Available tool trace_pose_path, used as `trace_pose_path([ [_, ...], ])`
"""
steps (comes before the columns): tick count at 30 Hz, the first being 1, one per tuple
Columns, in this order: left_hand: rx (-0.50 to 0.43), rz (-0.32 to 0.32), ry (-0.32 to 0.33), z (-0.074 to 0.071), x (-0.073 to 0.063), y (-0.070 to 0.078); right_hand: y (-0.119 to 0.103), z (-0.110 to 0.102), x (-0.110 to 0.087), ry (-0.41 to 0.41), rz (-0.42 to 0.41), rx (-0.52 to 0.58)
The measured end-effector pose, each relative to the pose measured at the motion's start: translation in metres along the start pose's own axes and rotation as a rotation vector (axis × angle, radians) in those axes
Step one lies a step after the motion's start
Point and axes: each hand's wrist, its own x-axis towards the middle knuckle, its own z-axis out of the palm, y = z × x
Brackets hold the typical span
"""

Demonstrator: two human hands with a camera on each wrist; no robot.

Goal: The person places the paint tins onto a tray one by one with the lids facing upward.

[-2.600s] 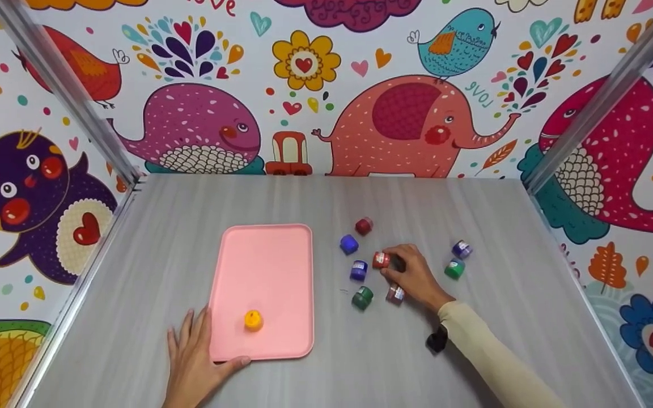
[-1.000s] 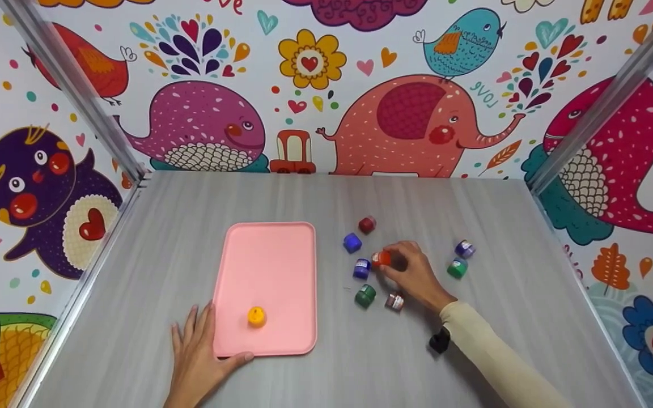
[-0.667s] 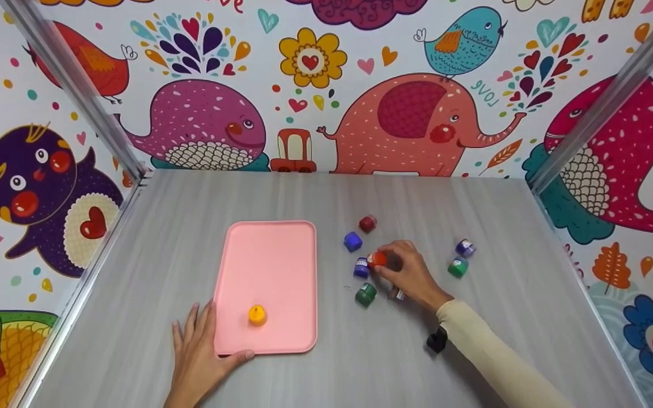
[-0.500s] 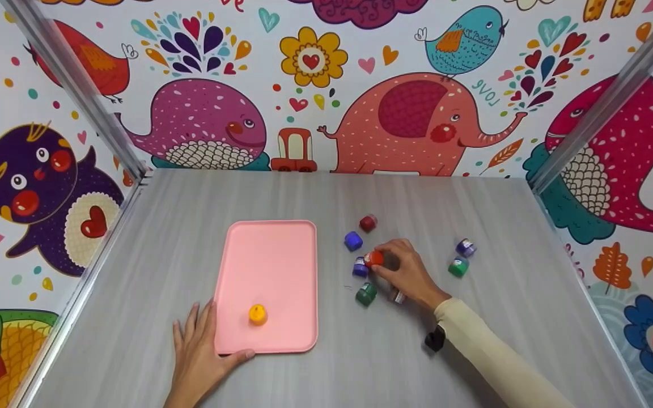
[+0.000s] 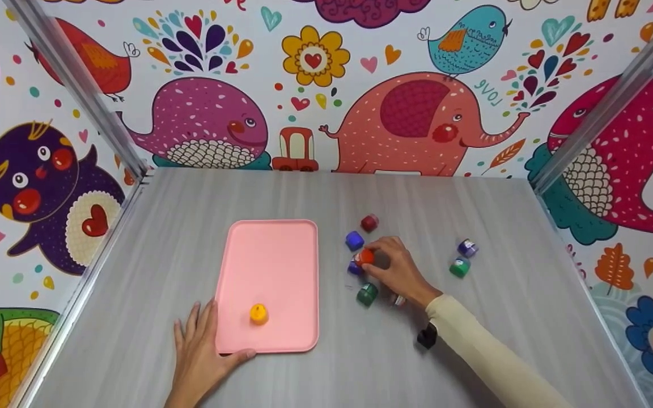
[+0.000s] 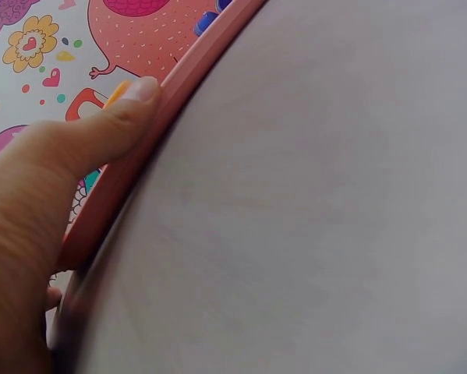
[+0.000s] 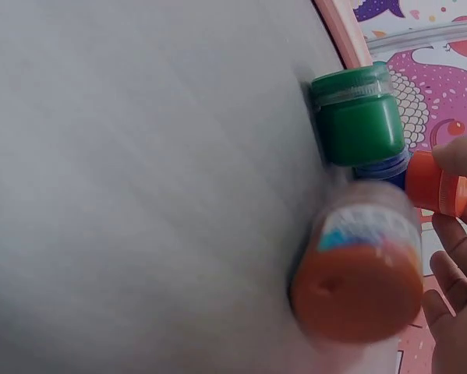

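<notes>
My right hand (image 5: 400, 275) pinches a small orange-red paint jar (image 5: 364, 256) between thumb and fingers. The jar is raised over a dark blue paint jar (image 5: 353, 268) and partly covers it in the head view. Just below are a green paint jar (image 5: 367, 294) and a brown paint jar (image 7: 358, 292), the latter lying on its side and half hidden by my wrist in the head view. My left hand (image 5: 199, 354) rests at the near left corner of a pink tray (image 5: 270, 260), fingers straight along its side, thumb (image 6: 128, 117) on the rim. A yellow jar (image 5: 258, 313) stands on the tray.
Beyond the held jar lie a blue-purple jar (image 5: 354, 241) and a dark red jar (image 5: 369, 222). Farther right, a purple jar (image 5: 467, 247) and another green jar (image 5: 460, 267) sit close together. Patterned walls (image 5: 304, 113) with metal posts (image 5: 587, 105) border the grey table (image 5: 190, 215).
My right hand has brought the orange-red jar leftward, from beside the dark blue jar to over it. The jar has turned in the fingers. My left hand stays at the tray.
</notes>
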Motion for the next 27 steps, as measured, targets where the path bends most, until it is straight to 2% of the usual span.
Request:
trace_pose_path([
  [11, -0.013, -0.018, -0.013, -0.001, -0.001, -0.002, -0.013, 0.011, 0.007, -0.032, -0.025, 0.004],
  [18, -0.004, 0.006, 0.014, 0.000, -0.002, -0.004, -0.016, 0.018, 0.012, -0.049, -0.164, -0.026],
  [27, -0.011, -0.024, -0.031, -0.001, 0.001, 0.000, -0.019, 0.026, 0.013, -0.084, -0.172, -0.013],
])
